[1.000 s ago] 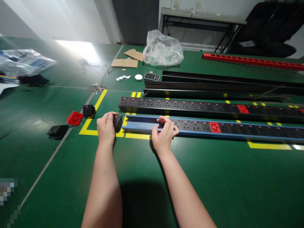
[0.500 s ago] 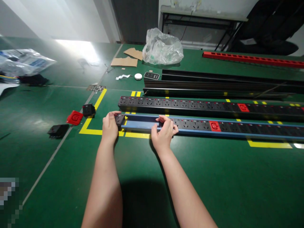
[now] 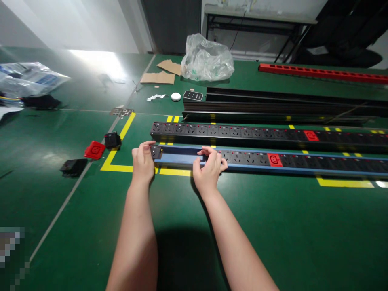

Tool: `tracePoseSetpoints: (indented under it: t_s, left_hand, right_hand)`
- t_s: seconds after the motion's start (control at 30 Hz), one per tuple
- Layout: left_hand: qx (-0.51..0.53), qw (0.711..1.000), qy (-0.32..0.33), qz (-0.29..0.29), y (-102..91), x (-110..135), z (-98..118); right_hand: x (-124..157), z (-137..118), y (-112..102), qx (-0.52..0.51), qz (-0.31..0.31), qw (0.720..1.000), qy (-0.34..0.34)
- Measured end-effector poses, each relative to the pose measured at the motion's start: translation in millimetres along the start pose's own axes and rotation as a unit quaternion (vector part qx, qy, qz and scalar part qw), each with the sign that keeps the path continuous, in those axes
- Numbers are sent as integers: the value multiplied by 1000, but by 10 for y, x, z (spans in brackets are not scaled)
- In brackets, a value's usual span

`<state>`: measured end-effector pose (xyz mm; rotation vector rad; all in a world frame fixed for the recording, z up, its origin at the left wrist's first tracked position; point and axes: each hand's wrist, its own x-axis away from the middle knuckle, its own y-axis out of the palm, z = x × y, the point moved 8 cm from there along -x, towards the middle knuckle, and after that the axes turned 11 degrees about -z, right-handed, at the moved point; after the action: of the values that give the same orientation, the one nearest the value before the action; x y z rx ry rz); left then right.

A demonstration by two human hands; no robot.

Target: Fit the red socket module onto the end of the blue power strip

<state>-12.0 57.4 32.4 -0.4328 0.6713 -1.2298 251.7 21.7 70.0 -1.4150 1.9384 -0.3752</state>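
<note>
Blue-channelled power strip (image 3: 178,159) is lying lengthwise on the green counter (image 3: 273,226), running out of view on the right. We are working at its left part. Our left grip (image 3: 143,163) is clenched on a black socket module (image 3: 156,152), which is sitting at the left end of the channel. Our right grip (image 3: 209,169) is closed over the channel's far wall, just left of a row of black socket modules (image 3: 242,158) already lying in the channel. Between the two grips, a stretch of bare blue channel is showing. Further along, a red inlet module (image 3: 274,160) is sitting in line with the black ones.

Just behind, a second, black-cased power strip (image 3: 257,135) is lying parallel, with its own red module (image 3: 311,136). Beyond it, long black channels (image 3: 273,106) are stacked, and a red rail (image 3: 321,73) is lying further back. Left of the strip, a black module (image 3: 112,140), a red module (image 3: 94,150) and another black module (image 3: 73,167) are resting loose on the counter. A crumpled clear plastic bag (image 3: 206,58) is sitting near cardboard scraps (image 3: 158,77). At far left, a printed plastic package (image 3: 28,76) is lying blurred, its contents hard to tell.
</note>
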Motion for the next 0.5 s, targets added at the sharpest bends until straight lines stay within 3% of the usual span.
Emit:
tracePoseSetpoints:
  t_s: [0.3, 0.5]
  left_hand:
    - [66, 992, 7, -103, 103, -129, -66]
    - [58, 986, 53, -144, 123, -105, -22]
  right_hand:
    - [1, -5, 3, 14, -4, 1000, 4]
    - [-9, -5, 27, 39, -21, 999, 12]
